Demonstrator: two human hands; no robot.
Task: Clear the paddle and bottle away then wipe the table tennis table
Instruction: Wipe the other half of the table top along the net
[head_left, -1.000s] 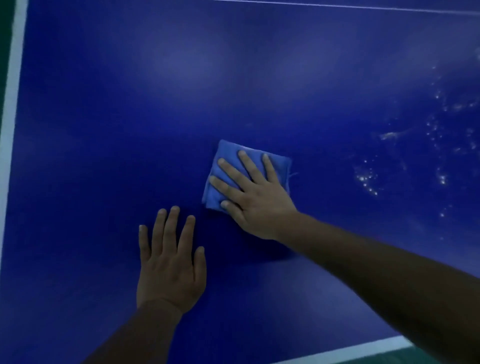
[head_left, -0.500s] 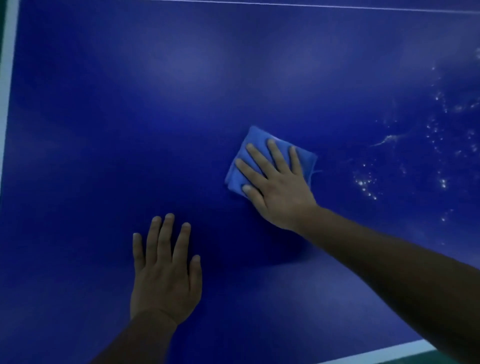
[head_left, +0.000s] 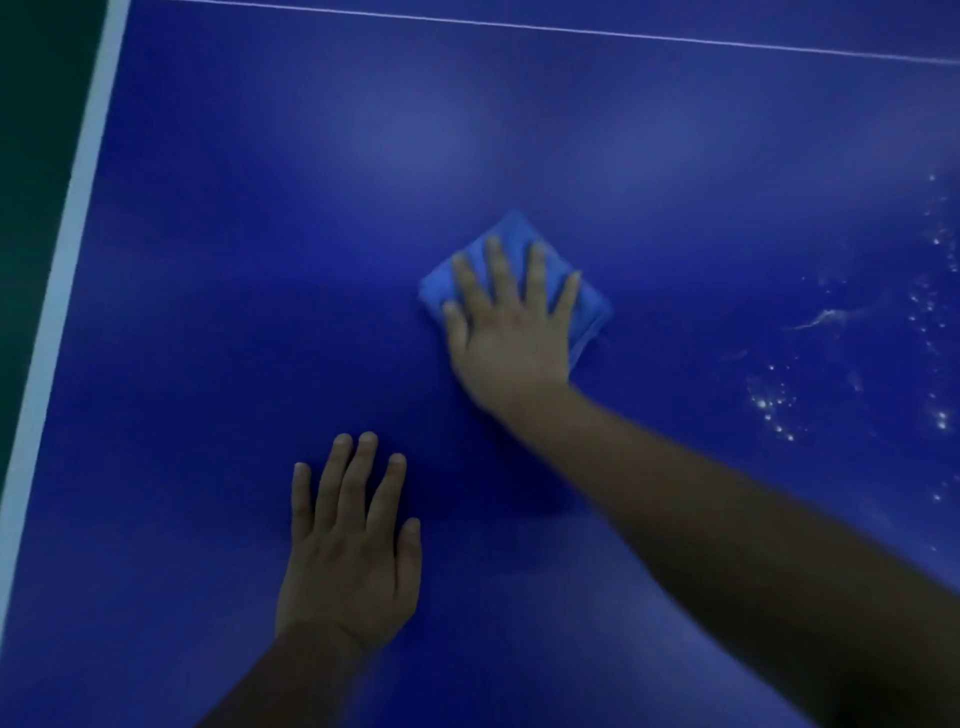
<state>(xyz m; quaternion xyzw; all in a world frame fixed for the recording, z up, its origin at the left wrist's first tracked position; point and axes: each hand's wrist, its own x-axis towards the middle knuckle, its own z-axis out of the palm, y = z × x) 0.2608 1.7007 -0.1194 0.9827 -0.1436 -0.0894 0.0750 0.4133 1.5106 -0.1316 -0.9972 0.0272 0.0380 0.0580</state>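
Observation:
A folded blue cloth (head_left: 589, 306) lies flat on the dark blue table tennis table (head_left: 260, 234), near the middle of the view. My right hand (head_left: 511, 332) presses on it with straight, spread fingers and covers most of it. My left hand (head_left: 350, 551) rests flat on the bare table, nearer to me and to the left of the cloth, fingers straight. No paddle or bottle is in view.
Water droplets and a wet streak (head_left: 826, 319) speckle the table at the right. A white edge stripe (head_left: 62, 270) runs down the left side, with dark green floor beyond it. A thin white line (head_left: 571, 28) crosses the far part of the table.
My right hand has pushed the cloth away from me and to the right across the table. My left hand has stayed flat in about the same place.

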